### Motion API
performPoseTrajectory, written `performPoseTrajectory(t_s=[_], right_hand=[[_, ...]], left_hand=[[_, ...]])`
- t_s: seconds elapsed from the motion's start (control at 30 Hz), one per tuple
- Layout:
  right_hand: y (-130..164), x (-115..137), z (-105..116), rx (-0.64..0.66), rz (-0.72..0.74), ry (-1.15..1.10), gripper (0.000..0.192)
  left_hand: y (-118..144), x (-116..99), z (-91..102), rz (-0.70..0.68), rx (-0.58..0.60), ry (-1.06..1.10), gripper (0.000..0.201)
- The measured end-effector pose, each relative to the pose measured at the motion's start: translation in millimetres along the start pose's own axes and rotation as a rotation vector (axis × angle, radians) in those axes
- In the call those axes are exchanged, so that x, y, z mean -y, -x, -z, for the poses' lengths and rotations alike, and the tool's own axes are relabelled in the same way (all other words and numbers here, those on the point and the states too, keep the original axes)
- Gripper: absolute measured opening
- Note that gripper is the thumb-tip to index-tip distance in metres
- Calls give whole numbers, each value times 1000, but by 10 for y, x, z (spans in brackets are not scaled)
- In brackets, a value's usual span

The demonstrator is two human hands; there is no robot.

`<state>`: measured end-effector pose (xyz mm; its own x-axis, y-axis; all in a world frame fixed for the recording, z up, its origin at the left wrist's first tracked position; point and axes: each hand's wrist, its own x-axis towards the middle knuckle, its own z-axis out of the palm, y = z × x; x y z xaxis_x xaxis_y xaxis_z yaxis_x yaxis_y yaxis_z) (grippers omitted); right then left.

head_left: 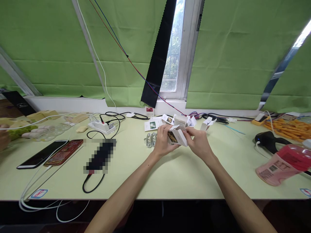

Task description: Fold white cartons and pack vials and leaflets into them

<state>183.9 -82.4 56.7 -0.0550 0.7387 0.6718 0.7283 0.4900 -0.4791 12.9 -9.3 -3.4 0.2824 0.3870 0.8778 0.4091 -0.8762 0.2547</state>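
Note:
Both hands hold one small white carton [178, 137] with a dark picture on its side, above the middle of the pale green table [170, 174]. My left hand [163, 142] grips its left end, fingers wrapped over the top. My right hand [198, 142] pinches the right end near an open flap. Just left of the hands, a shiny foil blister pack [150, 139] lies on the table. Behind the hands stand several more small white cartons [181, 121], some with open flaps, and a flat printed leaflet [153, 124].
Two phones [52, 153] and a blurred dark device [99, 156] with cables lie at left, behind them a white power strip [101, 126]. A pink bottle [283, 164], a black scanner [268, 140] and orange sticks [289, 127] sit at right. Another person's hand [3, 137] shows at the far left.

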Motion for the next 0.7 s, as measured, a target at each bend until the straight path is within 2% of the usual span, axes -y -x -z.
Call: performPoseTrajectory(t_s=[0.17,0.7], right_hand=[[5,-10,-1,-11,9,7,32],[0,-14,-2,-16,-9,0,32]], left_hand=[[4,10,-5,34,0,11,82],[1,14,3,7,14,-10,84]])
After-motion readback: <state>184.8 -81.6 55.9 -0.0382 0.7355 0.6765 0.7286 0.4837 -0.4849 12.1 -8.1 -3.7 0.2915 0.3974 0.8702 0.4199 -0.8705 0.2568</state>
